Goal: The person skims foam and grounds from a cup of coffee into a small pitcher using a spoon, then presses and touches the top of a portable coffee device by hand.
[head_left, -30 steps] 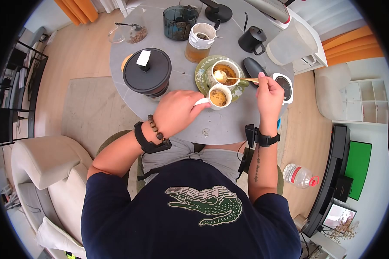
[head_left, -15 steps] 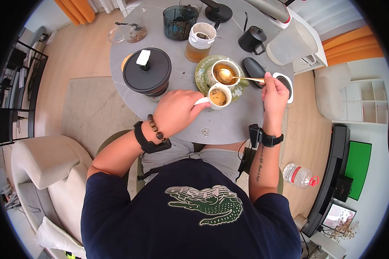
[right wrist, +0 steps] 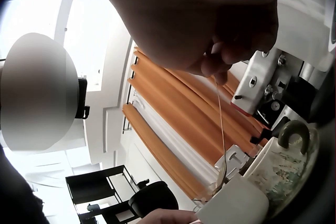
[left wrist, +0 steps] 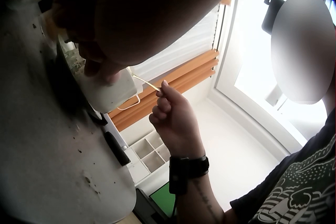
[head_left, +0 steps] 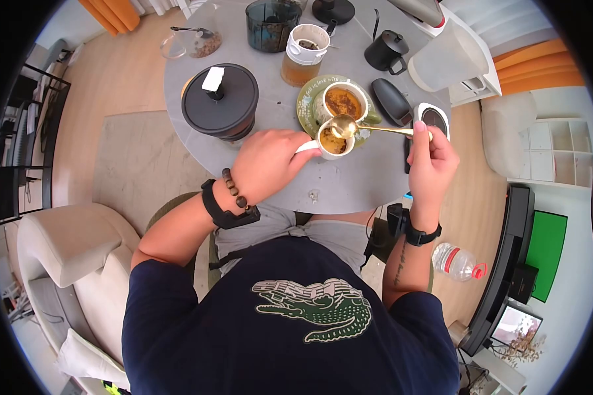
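My left hand grips the handle of a small white cup, which holds brown liquid with dark bits. My right hand pinches the end of a gold spoon. The spoon's bowl overlaps the small cup's far rim in the head view and looks wet and shiny. Just behind stands a larger cup with a green handle and leafy pattern, filled with brown, speckled liquid. It sits on a green saucer with white lettering. In the right wrist view the spoon slants down to the small cup.
Left of the cups is a black-lidded container. Behind them stands a glass server with a white filter. To the right are a black oval device, a white scale and a black gooseneck kettle.
My right hand has drawn the gold spoon out of the larger cup and over to the small cup, toward me and right. My left hand keeps the small cup nearly in place.
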Available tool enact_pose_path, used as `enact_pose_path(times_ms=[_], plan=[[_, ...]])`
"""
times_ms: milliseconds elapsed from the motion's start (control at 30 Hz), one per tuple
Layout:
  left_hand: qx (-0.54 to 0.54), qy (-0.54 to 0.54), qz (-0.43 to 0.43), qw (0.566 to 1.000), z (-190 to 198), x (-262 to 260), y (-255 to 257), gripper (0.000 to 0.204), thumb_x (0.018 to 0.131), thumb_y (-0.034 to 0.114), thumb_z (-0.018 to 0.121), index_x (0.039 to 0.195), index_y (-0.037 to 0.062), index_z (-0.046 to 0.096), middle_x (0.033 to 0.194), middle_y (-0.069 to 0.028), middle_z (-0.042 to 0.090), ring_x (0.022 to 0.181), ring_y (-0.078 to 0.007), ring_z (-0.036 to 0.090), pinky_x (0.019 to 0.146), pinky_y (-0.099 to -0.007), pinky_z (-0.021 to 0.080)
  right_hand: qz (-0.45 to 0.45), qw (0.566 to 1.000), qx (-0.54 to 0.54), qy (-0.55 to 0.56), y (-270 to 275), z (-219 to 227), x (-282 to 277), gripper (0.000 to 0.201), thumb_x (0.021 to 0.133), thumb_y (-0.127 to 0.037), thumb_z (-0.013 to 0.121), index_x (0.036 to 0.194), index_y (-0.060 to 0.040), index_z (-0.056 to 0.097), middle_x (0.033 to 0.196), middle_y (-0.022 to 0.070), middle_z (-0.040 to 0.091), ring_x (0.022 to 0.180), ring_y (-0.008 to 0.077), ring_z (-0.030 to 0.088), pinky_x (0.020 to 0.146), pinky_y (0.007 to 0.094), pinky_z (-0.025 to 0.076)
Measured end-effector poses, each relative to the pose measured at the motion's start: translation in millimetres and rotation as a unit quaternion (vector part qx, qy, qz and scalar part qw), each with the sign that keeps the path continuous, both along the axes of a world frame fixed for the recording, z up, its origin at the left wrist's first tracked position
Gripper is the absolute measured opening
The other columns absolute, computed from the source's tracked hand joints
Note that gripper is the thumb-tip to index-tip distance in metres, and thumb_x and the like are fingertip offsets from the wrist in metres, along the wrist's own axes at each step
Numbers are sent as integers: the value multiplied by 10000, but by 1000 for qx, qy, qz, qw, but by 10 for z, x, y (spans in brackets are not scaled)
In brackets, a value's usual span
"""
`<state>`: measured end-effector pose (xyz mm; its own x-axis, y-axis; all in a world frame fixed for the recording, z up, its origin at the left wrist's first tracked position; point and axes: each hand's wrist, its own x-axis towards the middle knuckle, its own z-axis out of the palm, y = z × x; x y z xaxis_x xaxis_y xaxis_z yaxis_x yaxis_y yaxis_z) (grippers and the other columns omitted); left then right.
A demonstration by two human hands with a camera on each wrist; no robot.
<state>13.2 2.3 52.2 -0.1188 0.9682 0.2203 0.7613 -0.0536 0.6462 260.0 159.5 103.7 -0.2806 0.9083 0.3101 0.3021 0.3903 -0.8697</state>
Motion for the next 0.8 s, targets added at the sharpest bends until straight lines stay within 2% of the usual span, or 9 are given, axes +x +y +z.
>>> enact_pose_path(times_ms=[33,67,133,233,367,467,633,800], plan=[[0,0,0,1000,-3,0,2,318,1070,366,735,985,66,792,898,-148,779,825,-401,749,719,-523,580,3,999,45,-21,-22,5,10,302,1117,-224,771,916,2,773,639,-53,558,589,18,486,546,236,338],[-1,0,0,1000,-22,0,6,318,1070,366,735,985,66,792,898,-148,779,825,-401,749,719,-523,580,3,999,45,-21,-55,25,14,302,1117,-224,771,916,2,773,639,-53,558,589,18,486,546,236,338],[30,-3,4,1000,-71,2,16,282,1052,345,769,1003,71,814,824,-140,727,748,-380,713,669,-492,542,7,992,114,-60,-107,62,9,268,1111,-202,775,952,14,786,651,-45,586,600,20,515,555,232,369],[36,-5,4,999,-71,1,15,284,1051,347,770,1005,71,815,822,-140,727,748,-380,714,669,-492,542,8,985,160,-67,-86,19,18,261,1110,-197,775,954,12,792,652,-44,589,597,22,519,551,236,382],[36,-5,3,999,-47,1,7,284,1051,347,771,1006,70,815,825,-138,730,747,-380,715,669,-490,544,-17,996,83,6,-7,31,-50,265,1113,-199,771,948,8,791,653,-48,585,595,22,511,545,241,375],[-6,4,0,1000,5,-5,6,317,1074,363,732,983,65,790,905,-145,783,830,-399,751,726,-522,583,-62,996,39,54,156,-40,-143,283,1123,-211,762,951,11,790,656,-58,576,597,18,487,542,244,353],[-2,-7,-4,1000,11,-6,1,314,1077,356,729,984,63,789,912,-152,782,840,-401,749,732,-528,581,-71,995,75,2,290,-272,-220,304,1112,-246,778,978,25,808,647,-36,569,598,33,454,548,255,355],[-2,-8,-5,1000,5,-8,4,314,1078,355,729,985,61,789,913,-153,782,843,-402,749,734,-527,581,-77,993,81,-44,291,-318,-288,331,1094,-280,795,989,34,816,639,-12,562,600,54,447,556,275,371]])
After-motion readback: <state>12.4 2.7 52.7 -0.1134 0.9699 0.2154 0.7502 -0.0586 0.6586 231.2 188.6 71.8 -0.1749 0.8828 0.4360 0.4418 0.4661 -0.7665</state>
